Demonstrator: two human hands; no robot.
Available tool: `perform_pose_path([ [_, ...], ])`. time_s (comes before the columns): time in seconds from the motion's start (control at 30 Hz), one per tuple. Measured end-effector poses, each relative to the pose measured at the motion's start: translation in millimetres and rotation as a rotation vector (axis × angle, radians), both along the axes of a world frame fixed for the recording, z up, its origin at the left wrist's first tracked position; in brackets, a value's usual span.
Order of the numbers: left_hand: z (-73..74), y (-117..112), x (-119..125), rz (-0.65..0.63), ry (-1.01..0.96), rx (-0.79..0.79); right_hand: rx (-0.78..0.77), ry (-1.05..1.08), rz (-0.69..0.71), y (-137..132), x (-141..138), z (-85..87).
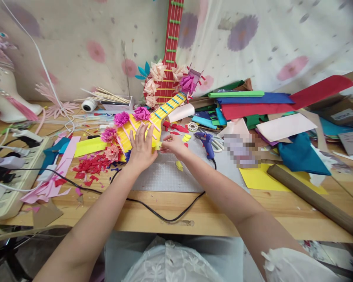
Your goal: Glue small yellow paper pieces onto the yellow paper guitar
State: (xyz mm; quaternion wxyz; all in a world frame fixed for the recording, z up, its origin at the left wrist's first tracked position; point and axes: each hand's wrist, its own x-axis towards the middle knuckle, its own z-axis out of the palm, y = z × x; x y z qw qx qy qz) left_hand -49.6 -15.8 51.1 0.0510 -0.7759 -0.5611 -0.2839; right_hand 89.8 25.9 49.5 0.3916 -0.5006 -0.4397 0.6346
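Observation:
A yellow paper pipa-shaped instrument (pixel 164 112) lies tilted on the grey cutting mat (pixel 153 180), with pink and purple paper flowers (pixel 122 118) along its edge. My left hand (pixel 143 147) rests on its body, fingers spread flat over the strings. At the body's lower right edge, my right hand (pixel 174 145) pinches a small yellow paper petal (pixel 159 145) against or close beside it; whether they touch I cannot tell. More loose yellow petals (pixel 179 166) lie on the mat. A blue hot glue gun (pixel 206 144) sits right of my right hand.
Behind stands a red paper instrument (pixel 172 43) with pale flowers. Coloured paper sheets (pixel 253 109) pile up at the right, near a brown cardboard tube (pixel 312 199). Red scraps (pixel 91 166) and a power strip (pixel 14 188) lie left. A black cord (pixel 164 219) loops along the table front.

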Motion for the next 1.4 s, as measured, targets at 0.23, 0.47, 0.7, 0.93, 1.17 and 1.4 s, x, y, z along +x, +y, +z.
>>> perform_pose_path([
  [0.23,-1.3,0.5,5.3,-0.005,0.006,0.008,0.064,-0.025,-0.017,3.7,-0.4,-1.2],
  [0.47,-0.5,0.5,7.5,-0.038,-0.006,-0.006,0.106,-0.089,-0.017,3.4,-1.6,1.1],
  [0.7,0.1,-0.9,4.5,-0.025,-0.003,-0.027,0.112,-0.175,0.016,4.9,-1.0,4.9],
  [0.93,-0.9,1.6,4.3,-0.011,0.035,0.041,0.134,-0.314,0.058,8.0,-4.1,8.3],
  [1.17,-2.9,4.2,3.5,0.009,0.058,0.042,0.19,-0.471,0.103,13.3,-6.2,7.7],
  [1.4,-1.4,5.0,4.5,0.021,0.039,0.028,0.212,-0.466,0.107,12.5,-8.7,9.4],
])
